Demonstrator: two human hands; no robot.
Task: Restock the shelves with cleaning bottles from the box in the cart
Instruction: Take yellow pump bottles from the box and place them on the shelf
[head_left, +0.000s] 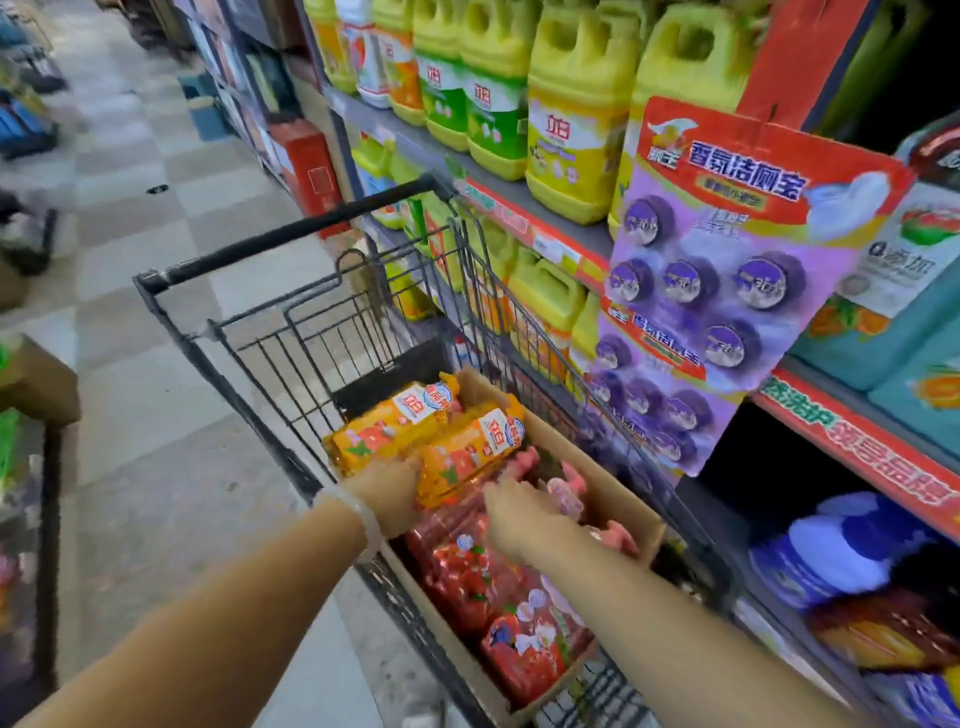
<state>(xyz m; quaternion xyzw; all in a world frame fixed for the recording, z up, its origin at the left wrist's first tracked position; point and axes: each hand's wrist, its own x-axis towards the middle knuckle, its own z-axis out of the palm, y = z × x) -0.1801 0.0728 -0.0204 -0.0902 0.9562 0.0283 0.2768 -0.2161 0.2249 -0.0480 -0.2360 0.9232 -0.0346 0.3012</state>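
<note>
Along the right side of the aisle, the shelves (545, 208) run the full depth, stocked with large yellow jugs (576, 114) above and further yellow jugs on the tier below. A purple hanging display card (727, 270) of round toilet blocks hangs from the shelf edge, just beside the cart. The cart (291, 234), black wire with a dark handle bar, stands parallel to the shelving on a checkered floor (156, 260). Inside it sits an open cardboard box (618, 499), holding red bottles (483, 577) lying on their sides with pink caps showing. Two orange bottles (415, 431) lie side by side above the box's far end, tilted, caps pointing away. The left hand (389, 493), with a pale band at the wrist, grasps these orange bottles from beneath. The right hand (519, 519) reaches into the box over the red bottles, fingers spread and loosely extended, gripping nothing visible.
</note>
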